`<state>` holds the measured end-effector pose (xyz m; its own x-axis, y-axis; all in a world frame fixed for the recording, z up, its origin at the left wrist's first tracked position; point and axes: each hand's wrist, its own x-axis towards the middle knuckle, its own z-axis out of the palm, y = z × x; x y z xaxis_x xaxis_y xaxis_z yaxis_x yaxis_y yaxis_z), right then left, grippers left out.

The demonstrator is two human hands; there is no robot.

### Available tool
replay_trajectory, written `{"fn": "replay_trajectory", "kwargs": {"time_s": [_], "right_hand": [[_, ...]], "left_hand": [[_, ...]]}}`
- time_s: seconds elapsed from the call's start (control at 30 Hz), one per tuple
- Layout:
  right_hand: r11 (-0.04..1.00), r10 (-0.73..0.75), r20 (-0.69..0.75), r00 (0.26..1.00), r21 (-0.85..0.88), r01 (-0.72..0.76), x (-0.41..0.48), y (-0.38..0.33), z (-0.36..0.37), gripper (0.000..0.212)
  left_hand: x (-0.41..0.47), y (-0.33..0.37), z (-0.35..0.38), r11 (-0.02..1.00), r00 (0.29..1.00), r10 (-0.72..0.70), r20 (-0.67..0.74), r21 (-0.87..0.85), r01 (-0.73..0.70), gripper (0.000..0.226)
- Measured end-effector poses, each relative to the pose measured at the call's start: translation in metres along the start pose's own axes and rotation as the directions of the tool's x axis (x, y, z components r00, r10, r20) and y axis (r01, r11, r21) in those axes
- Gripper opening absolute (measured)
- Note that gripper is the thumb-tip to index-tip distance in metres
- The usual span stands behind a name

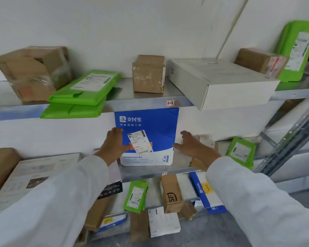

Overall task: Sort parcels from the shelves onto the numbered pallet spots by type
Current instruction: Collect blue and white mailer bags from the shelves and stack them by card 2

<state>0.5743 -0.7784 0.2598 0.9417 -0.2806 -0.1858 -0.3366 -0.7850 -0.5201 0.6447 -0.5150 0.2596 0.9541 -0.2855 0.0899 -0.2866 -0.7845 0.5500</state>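
A blue and white parcel [157, 122] with a white shipping label stands upright on the middle shelf [150, 171], leaning against the wall. My left hand [114, 145] lies on its left edge, fingers along the side and thumb on the front face. My right hand [191, 145] is spread open at its right edge, thumb touching the lower right side. Both arms wear white sleeves.
The top shelf [146, 102], tagged 1-3, carries brown boxes [34, 72], green mailers [82, 93], a small brown box [148, 73] and a flat white box [219, 81]. A green mailer [241, 152] sits right of my hand. Lower shelves hold more boxes and mailers.
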Motion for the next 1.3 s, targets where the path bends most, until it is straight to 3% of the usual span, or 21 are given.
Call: {"fn": "replay_trajectory", "kwargs": {"time_s": [0.23, 0.33, 0.53, 0.8, 0.9, 1.03, 1.13, 1.3], "right_hand": [[0.997, -0.027, 0.095, 0.995, 0.080, 0.019, 0.069, 0.024, -0.004, 0.077], [0.982, -0.051, 0.140, 0.989, 0.187, 0.024, 0.084, 0.030, 0.008, 0.065], [0.932, -0.110, 0.204, 0.973, 0.361, 0.029, 0.096, 0.036, 0.033, 0.039], [0.912, -0.068, 0.171, 0.983, 0.410, -0.008, 0.102, 0.052, 0.048, 0.024], [0.903, -0.050, 0.117, 0.992, 0.429, -0.005, 0.096, 0.060, 0.038, 0.013], [0.866, -0.118, 0.100, 0.988, 0.497, 0.054, 0.077, 0.065, 0.020, 0.003], [0.848, -0.187, 0.154, 0.970, 0.523, 0.080, 0.066, 0.075, 0.016, 0.006], [0.781, -0.151, 0.213, 0.965, 0.624, -0.015, 0.034, 0.082, 0.019, 0.013]], "left_hand": [[0.040, -0.014, 0.021, 0.976, 0.974, -0.214, -0.069, -0.062, 0.210, 0.065], [0.051, -0.023, 0.035, 0.944, 0.951, -0.296, -0.090, -0.177, 0.277, 0.057], [0.060, -0.033, 0.061, 0.867, 0.910, -0.412, 0.031, -0.293, 0.403, 0.035], [0.047, -0.025, 0.063, 0.829, 0.892, -0.447, -0.063, -0.405, 0.386, 0.008], [0.035, -0.015, 0.062, 0.817, 0.909, -0.414, -0.056, -0.464, 0.343, 0.022], [0.017, 0.003, 0.057, 0.773, 0.909, -0.406, -0.097, -0.567, 0.285, 0.011], [-0.005, 0.011, 0.056, 0.731, 0.902, -0.417, -0.116, -0.633, 0.256, 0.014], [-0.046, 0.015, 0.067, 0.699, 0.870, -0.480, -0.110, -0.648, 0.303, 0.018]]}}
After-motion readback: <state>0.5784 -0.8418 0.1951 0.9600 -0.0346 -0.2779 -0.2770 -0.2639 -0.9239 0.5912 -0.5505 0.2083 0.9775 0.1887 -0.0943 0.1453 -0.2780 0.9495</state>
